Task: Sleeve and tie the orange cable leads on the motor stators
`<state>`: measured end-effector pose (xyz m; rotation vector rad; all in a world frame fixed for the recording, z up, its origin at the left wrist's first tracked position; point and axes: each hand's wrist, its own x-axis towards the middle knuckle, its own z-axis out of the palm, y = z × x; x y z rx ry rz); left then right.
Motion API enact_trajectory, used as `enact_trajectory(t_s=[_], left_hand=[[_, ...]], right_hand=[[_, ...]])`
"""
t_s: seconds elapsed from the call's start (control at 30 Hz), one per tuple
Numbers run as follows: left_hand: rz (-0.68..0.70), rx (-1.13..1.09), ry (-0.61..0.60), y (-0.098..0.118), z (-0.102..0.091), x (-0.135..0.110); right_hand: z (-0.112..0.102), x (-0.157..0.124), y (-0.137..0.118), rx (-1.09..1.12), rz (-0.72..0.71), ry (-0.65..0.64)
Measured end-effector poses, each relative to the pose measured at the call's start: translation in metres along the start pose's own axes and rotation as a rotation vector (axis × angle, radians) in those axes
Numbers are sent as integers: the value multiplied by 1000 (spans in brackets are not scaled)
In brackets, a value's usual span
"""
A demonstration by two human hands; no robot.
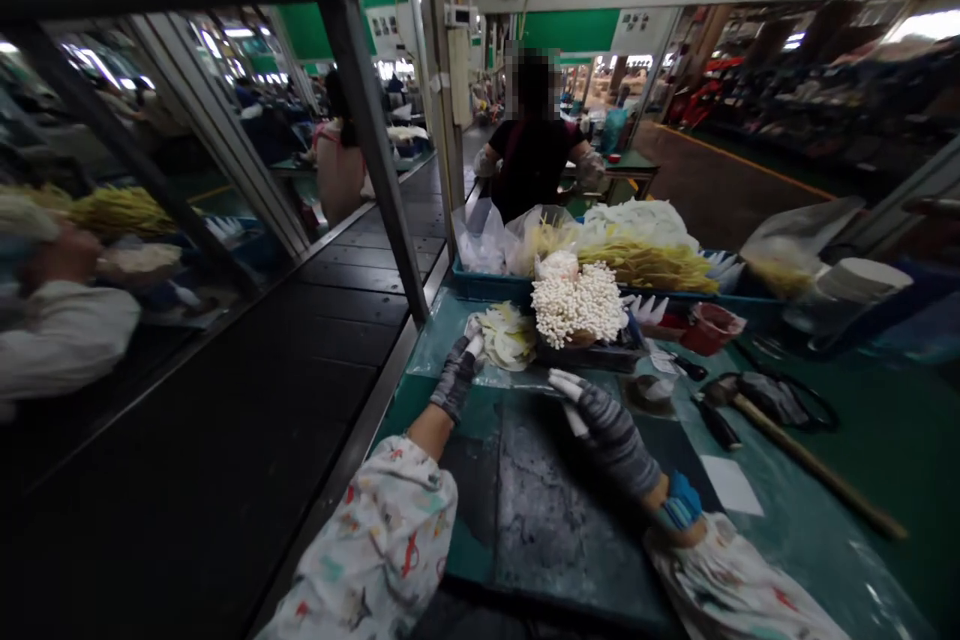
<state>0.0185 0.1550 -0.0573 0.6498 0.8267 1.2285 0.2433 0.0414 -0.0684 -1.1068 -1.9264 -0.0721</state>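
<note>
My left hand (457, 378), in a grey glove with white fingertips, reaches the left edge of a loose pile of pale yellow-white petal-shaped pieces (508, 336). Its fingers are closed together there, apparently on one of the pieces; the fingertips partly hide it. My right hand (609, 428), gloved the same way, hovers over a dark worn slab (551, 510) with its fingers stretched out, the thumb apart and nothing in the grip. Just beyond it, a dense bundle of white round-tipped stems (577, 305) sits on a dark tray (600, 357).
Behind the bundle, a blue tray (480, 286) holds yellow strips (645, 265) and white pieces. A hammer (814, 460), a dark-handled tool (718, 423) and a red cup (711, 328) lie to the right. A dark conveyor (300, 370) runs along the left. Co-workers sit ahead and at left.
</note>
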Motion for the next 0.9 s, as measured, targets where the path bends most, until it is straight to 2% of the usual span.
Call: enact_trajectory(t_s=[0.1, 0.2, 0.33, 0.43, 0.63, 0.83, 0.9], left_hand=[[47, 30, -29, 16, -1, -9], [30, 6, -91, 29, 0, -18], [-22, -7, -217, 25, 4, -26], [-33, -13, -274, 17, 7, -29], [-33, -87, -235, 16, 3, -31], [-113, -126, -201, 17, -4, -23], [-146, -150, -191, 16, -6, -21]], right_hand=[[-11, -1, 7, -37, -55, 53], [-21, -7, 18, -130, -79, 121], [-28, -19, 29, -190, -147, 142], [-34, -23, 24, -201, -206, 106], [-47, -14, 1, -312, -187, 33], [-40, -16, 1, -271, -189, -25], [-38, -20, 3, -282, -180, 1]])
